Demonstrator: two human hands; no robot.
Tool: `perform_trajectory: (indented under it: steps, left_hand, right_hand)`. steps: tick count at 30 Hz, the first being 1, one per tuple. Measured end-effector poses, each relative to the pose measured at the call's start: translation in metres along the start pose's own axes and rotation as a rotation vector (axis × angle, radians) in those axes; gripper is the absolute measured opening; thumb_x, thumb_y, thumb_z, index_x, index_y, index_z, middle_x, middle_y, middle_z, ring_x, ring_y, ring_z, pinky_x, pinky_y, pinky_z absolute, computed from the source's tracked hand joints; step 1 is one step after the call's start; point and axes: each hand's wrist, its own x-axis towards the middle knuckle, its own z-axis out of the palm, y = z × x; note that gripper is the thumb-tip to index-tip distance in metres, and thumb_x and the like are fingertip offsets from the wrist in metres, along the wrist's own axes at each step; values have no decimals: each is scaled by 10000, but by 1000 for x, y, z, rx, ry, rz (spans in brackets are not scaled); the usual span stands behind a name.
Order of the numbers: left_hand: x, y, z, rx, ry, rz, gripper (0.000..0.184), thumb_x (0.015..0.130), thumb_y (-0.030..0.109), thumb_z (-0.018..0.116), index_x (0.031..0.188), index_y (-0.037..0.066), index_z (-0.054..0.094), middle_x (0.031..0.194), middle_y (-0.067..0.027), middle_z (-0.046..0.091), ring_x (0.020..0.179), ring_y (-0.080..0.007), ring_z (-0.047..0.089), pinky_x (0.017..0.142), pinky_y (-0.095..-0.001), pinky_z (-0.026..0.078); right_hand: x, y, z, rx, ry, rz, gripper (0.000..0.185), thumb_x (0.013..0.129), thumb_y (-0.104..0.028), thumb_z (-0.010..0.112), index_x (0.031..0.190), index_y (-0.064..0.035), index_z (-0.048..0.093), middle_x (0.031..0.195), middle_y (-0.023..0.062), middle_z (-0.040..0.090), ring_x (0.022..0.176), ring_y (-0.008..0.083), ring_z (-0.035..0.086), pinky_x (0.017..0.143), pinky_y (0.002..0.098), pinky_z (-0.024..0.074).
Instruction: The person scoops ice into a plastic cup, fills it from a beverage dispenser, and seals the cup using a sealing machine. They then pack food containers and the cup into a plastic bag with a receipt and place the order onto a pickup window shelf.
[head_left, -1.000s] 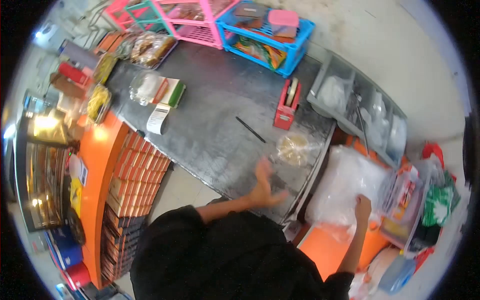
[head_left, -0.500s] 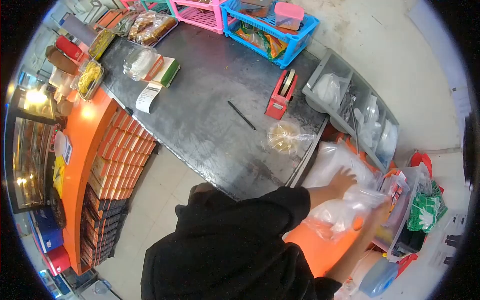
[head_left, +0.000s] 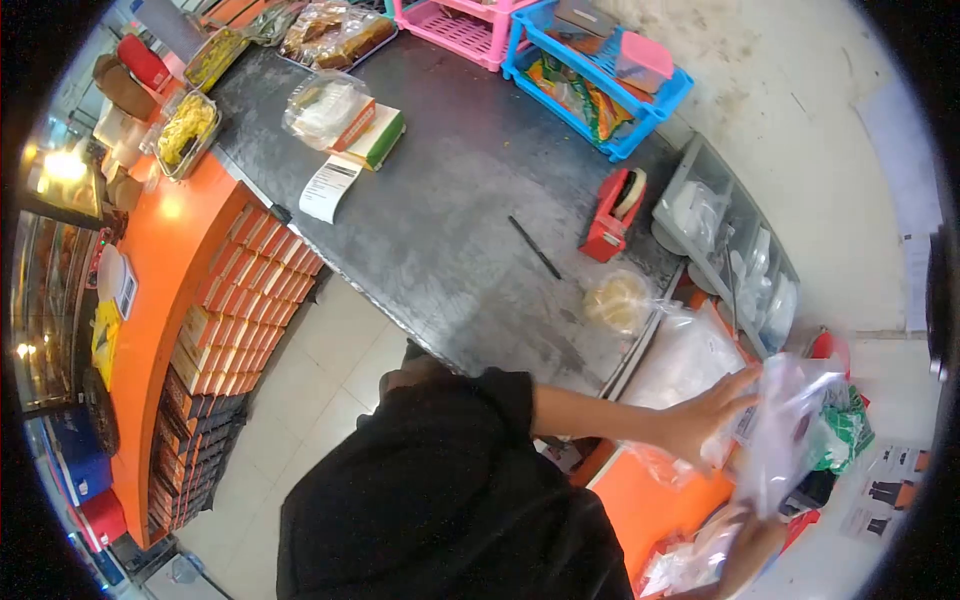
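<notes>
My left hand (head_left: 695, 425) reaches over a stack of clear plastic bags (head_left: 690, 360), fingers stretched out and apart. Its fingertips come up to a clear plastic bag (head_left: 785, 425) raised on the right; blur hides whether they touch it. Lower down, my right hand (head_left: 755, 545) is closed on the lower end of that raised bag. On the dark table's edge beside the stack sits a round pale item in a clear wrapper (head_left: 620, 302). Beneath my hands is an orange surface (head_left: 640, 500).
The dark table (head_left: 440, 220) holds a black pen (head_left: 535, 247), a red tape dispenser (head_left: 613, 215), a printed slip (head_left: 328, 188) and a box (head_left: 370, 138). A grey divided tray (head_left: 690, 255) stands by the wall. Blue baskets (head_left: 620, 150) are behind; a green packet (head_left: 845, 430) lies right.
A clear plastic bag has come up off the stack, towards the right. My right hand has moved lower and right with it; my left hand has shifted down. The view has tilted.
</notes>
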Motion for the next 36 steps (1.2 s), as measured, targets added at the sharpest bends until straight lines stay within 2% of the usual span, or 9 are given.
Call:
perform_trajectory:
  steps: [5,7,11,15,17,23,30,33,36]
  left_hand:
    - [-27,94,-135,-145,-547,-230,741,651,383,745,1263,117,423,924,-98,602,854,-233,585,741,-347,445]
    - [-51,109,-182,-14,-561,-196,285,742,262,663,975,105,620,922,-89,611,816,-265,564,730,-374,436]
    - [-83,138,-278,-229,-458,-528,228,835,254,605,909,38,606,837,-50,605,770,-130,551,703,-315,446]
    - [-138,125,-313,-662,-188,-565,408,810,230,623,1158,57,500,1064,-73,557,965,-173,528,842,-302,423]
    - [-173,124,-308,-791,74,-609,670,786,382,623,1322,85,352,1308,-117,412,1170,-242,436,937,-411,381]
    - [-183,162,-313,-1768,502,-383,1112,597,782,511,1405,103,160,1471,-158,103,1323,-332,223,939,-629,311]
    - [-184,191,-372,-219,279,-1192,477,732,366,696,1052,24,603,991,-128,618,848,-201,609,715,-298,495]
    - [-197,174,-354,85,271,-1080,185,725,193,709,742,10,688,779,-67,662,608,-104,585,551,-259,454]
    - [-208,149,-308,212,271,-847,223,682,148,742,840,15,658,749,-50,641,651,-98,585,581,-253,463]
  right_hand:
    - [-36,-142,3,627,-378,18,357,873,-310,552,838,43,511,672,155,481,595,266,474,530,354,390]
    - [-27,-159,26,873,-494,31,350,874,-323,547,826,22,517,668,138,483,570,244,464,505,339,381]
    - [-4,-207,88,2019,-625,190,338,878,-349,537,803,-19,531,661,104,487,521,200,445,453,309,365]
    - [31,-289,170,3085,-1809,-323,331,882,-375,528,780,-61,545,653,70,490,471,156,426,402,280,348]
    - [6,-352,86,2389,-768,409,559,898,-568,337,1044,-84,574,641,-33,514,567,80,487,504,233,411]
    - [28,-367,116,1760,-712,65,677,829,-663,331,927,-52,605,412,-54,333,306,62,299,306,202,247]
    - [25,-365,165,1341,-449,-67,474,898,-456,467,1009,-7,571,679,29,531,649,134,553,576,267,443]
    - [-1,-420,136,627,402,-65,274,848,-195,579,1052,-16,548,952,128,555,868,219,531,749,326,428]
    - [-40,-470,80,1439,-478,35,315,805,-192,593,1067,-24,550,1019,161,550,950,282,522,812,378,407]
